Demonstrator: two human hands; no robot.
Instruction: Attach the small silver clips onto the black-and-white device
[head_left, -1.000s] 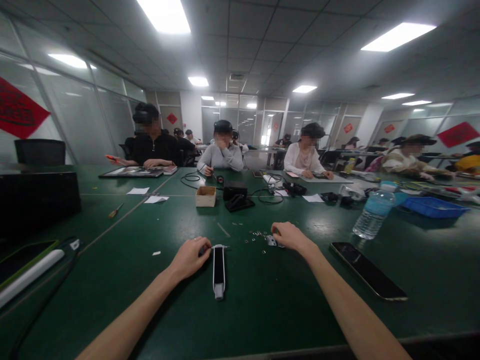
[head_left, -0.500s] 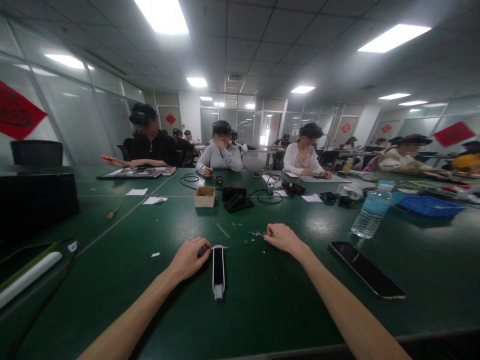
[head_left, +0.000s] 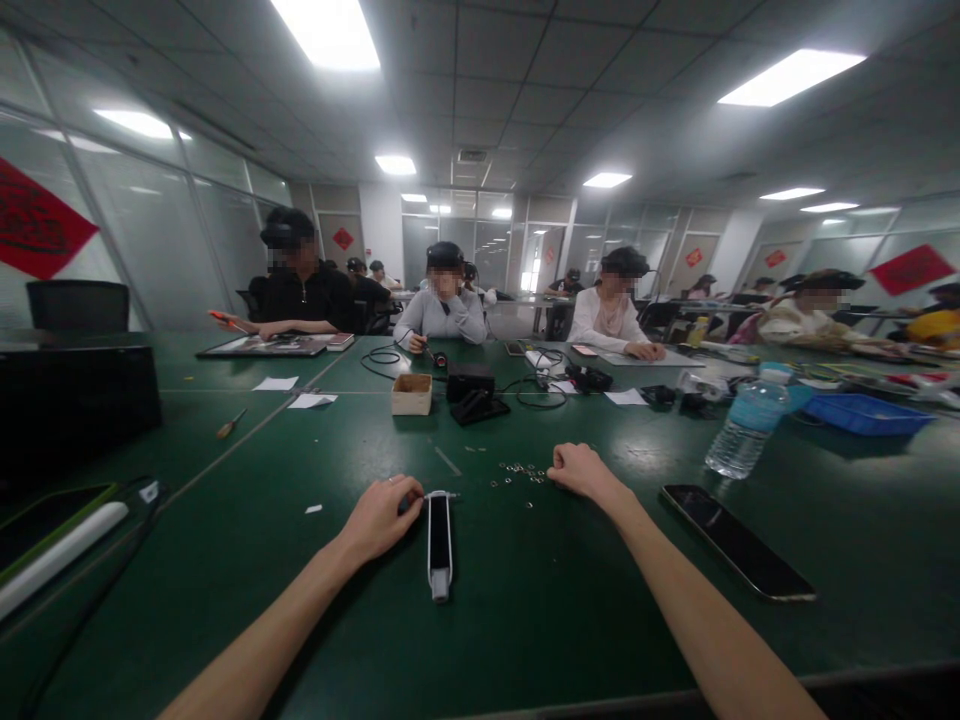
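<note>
Lying just right of the left hand (head_left: 390, 512) in the head view, the device (head_left: 439, 545) is a slim bar with a smooth pale rim around a flat dark face; a thin, shiny rod (head_left: 454, 495) sticks out rightward at its far end; the table (head_left: 495, 620) under both hands is green, with a dull gloss; just left of the right hand (head_left: 581, 470), small rings (head_left: 519, 469) lie scattered, bright as metal, a few of them near its fingertips. The device's long axis runs almost straight away from the table's near edge; its far end is about level with the left fingertips, its narrower end points back toward that edge, and the rod lies crosswise to it; the face is near black, the rim whitish, the near end greyer; it lies face up, between the hands and nearer the left. The left fingers are curled in, close beside the device's far end; whether they pinch anything I cannot tell; the right fingers are bent down, bunched, and whatever may be between their tips is hidden. Right of the right hand lies a glossy black phone (head_left: 731, 545); beyond that stands a clear bottle (head_left: 739, 440).
</note>
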